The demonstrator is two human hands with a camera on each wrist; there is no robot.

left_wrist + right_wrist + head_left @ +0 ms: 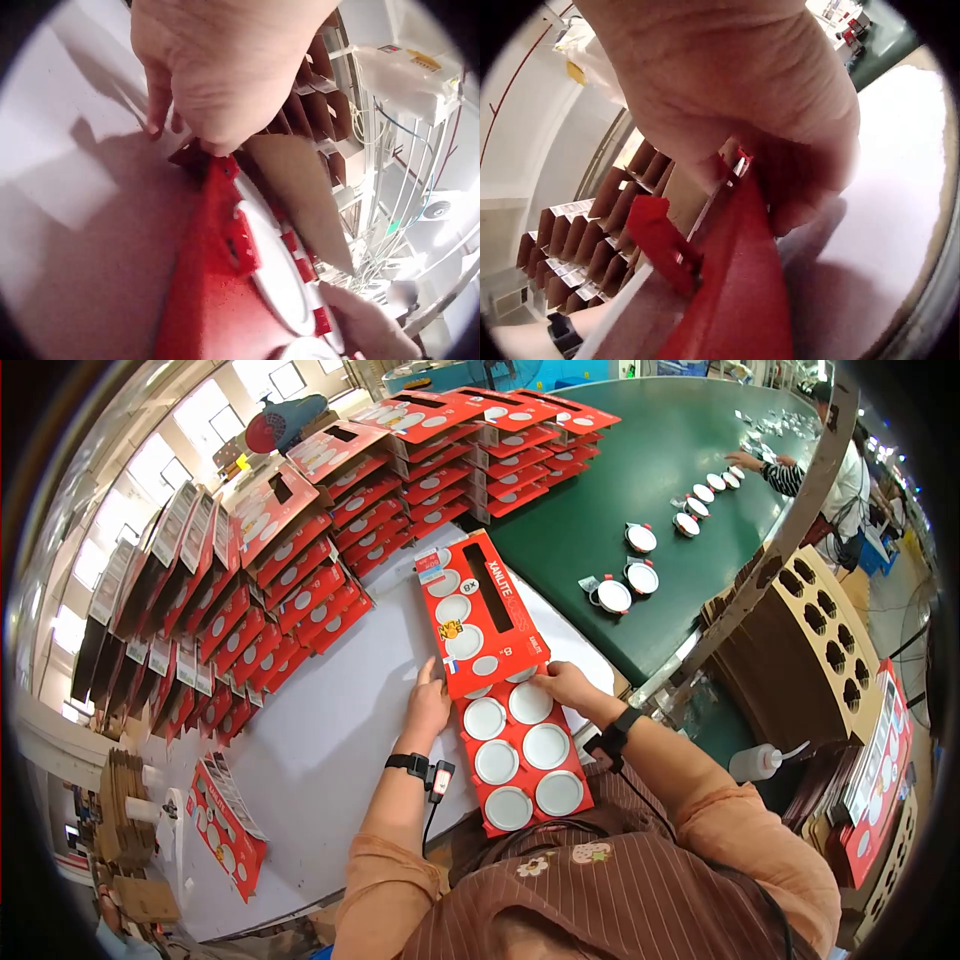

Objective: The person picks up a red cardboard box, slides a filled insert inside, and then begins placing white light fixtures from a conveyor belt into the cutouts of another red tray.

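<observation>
Nearest the head camera lay your brown striped apron (640,890), and just past it the red card tray (528,777) pointed away from you, its round white downlights (496,762) face up in two columns. The printed XANLITE panel (482,614) overlapped the tray's far end, above the white tabletop (340,710). Your left hand (428,705) stood at the left edge, its index finger reaching up beside the panel; your right hand (570,688) had its thumb over the opposite edge. This two-sided hold looked sound: lining up panel and tray called for equal, light pressure, since squeezing one side harder could have skewed the card. In the left wrist view, your left hand arched closest to the lens, one digit meeting the tray's red corner and two fingertips hanging clear of it; I could not tell whether it pinched the card. The panel's kraft-brown inside face (296,187) rose at an angle beyond the downlights, so guiding it gently, without creasing it, seemed wise. In the right wrist view, your right hand filled the top, fingers curled and clamped on the red edge. A red tab (660,232) stuck out just beside them; best handling probably meant leaving it unbent and seating it squarely.
</observation>
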